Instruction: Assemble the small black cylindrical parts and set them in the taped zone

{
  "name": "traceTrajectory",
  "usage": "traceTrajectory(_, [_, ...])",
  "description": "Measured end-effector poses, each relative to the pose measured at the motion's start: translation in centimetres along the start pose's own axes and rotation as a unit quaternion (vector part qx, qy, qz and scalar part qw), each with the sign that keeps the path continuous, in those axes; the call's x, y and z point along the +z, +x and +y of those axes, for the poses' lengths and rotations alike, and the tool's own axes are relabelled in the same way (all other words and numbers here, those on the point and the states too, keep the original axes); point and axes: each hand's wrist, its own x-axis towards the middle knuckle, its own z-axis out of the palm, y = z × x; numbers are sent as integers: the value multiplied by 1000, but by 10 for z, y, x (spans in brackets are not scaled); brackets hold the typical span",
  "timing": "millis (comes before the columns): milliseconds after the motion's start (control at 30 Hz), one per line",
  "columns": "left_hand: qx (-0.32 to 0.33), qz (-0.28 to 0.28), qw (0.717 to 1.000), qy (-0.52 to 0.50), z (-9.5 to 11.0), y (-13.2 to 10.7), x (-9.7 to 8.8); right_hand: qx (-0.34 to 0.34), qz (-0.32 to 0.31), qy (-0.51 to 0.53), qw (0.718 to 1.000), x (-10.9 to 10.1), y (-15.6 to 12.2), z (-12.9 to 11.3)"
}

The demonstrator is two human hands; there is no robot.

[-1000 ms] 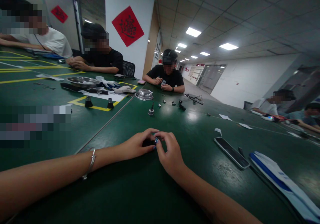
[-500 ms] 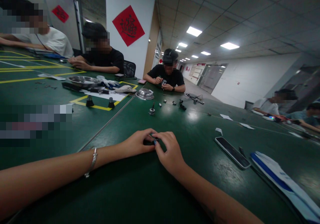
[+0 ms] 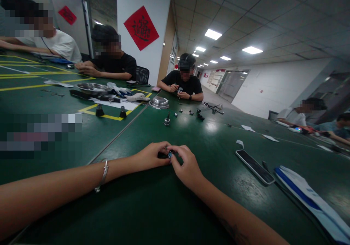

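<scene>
My left hand (image 3: 151, 156) and my right hand (image 3: 187, 166) meet on the green table (image 3: 153, 208), fingertips pinched together around a small dark part (image 3: 168, 154) with a bluish glint. Both hands curl closed on it; most of the part is hidden by the fingers. A silver bracelet (image 3: 103, 170) sits on my left wrist. Both forearms rest low over the table.
A black phone (image 3: 255, 166) and a white-and-blue packet (image 3: 308, 197) lie to the right. Small metal parts (image 3: 166, 121) and a steel bowl (image 3: 159, 102) are farther ahead. Several people sit around the table; one opposite (image 3: 182, 81) handles a small object. A tray (image 3: 92, 88) is at left.
My hands stay together on the small part, fingers shifting slightly around it. The view has drifted a little.
</scene>
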Motion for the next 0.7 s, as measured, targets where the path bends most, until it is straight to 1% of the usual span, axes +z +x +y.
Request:
traceTrajectory(300, [25,10,999,24,-1,0,0,-13,1,-43,999,-2,1,-7])
traceTrajectory(600, [27,-7,997,73,6,-2,-2,1,-9,-52,999,-2,0,-8])
traceTrajectory(700, [32,-23,996,76,8,-3,-2,17,-9,-66,998,-3,0,-10])
